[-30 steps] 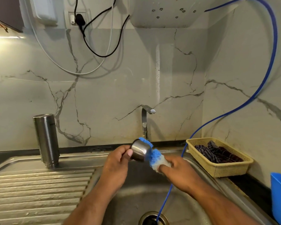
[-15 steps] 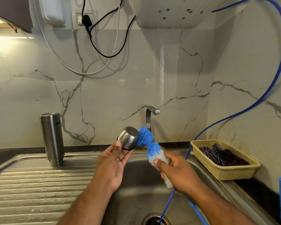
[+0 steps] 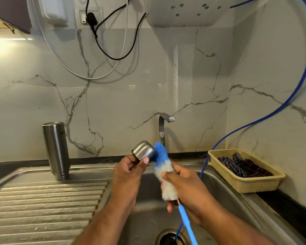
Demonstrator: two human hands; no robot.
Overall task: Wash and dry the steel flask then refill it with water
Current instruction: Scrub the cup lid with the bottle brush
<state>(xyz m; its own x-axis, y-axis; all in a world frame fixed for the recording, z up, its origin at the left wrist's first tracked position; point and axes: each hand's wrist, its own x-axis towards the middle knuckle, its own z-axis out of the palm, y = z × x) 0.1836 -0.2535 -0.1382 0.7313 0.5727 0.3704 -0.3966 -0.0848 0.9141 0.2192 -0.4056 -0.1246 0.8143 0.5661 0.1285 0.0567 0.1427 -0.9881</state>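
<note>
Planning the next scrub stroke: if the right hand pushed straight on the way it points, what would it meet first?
The steel cap in the left hand: the brush in the right hand points at it, tip seemingly touching. The tap stands beyond; depth unclear.

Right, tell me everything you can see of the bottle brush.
The bottle brush has a fluffy head, blue at the tip and off-white below, and a thin light-blue handle that looks like plastic. It is tilted over the sink, tip up and to the left, handle slanting down into the basin. The right hand grips the off-white part of the head. The blue tip touches the steel cap, which the left hand holds.
</note>
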